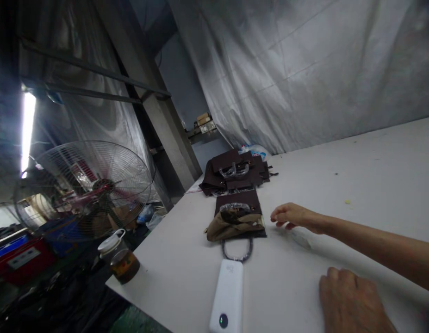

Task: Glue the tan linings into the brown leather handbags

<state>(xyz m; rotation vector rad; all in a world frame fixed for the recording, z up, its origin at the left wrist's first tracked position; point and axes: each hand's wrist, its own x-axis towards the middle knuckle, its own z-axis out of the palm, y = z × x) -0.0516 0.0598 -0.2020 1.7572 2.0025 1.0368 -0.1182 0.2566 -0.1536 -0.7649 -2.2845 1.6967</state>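
My right hand (pixel 295 216) hovers low over the white table, just right of a dark brown handbag (pixel 237 199). Its fingers are loosely bent and apart, with nothing in them. The bag lies flat, with olive-brown cloth (pixel 235 225) bunched over its lower part. One handle in clear plastic shows on the bag, and another dark handle (pixel 238 256) loops toward me. My left hand (pixel 353 300) rests at the lower right, back up, fingers curled under; their tips are hidden. Beyond the bag is a pile of similar dark brown bags (pixel 235 171) with plastic-wrapped handles.
A white device (pixel 228 296) with a round dark button lies near me on the table (pixel 179 273). At the left edge stands a jar (pixel 124 266) of brown liquid, beside a large fan (pixel 85 189). A silvery sheet (pixel 304 69) hangs behind. A small yellow scrap (pixel 347 202) lies right.
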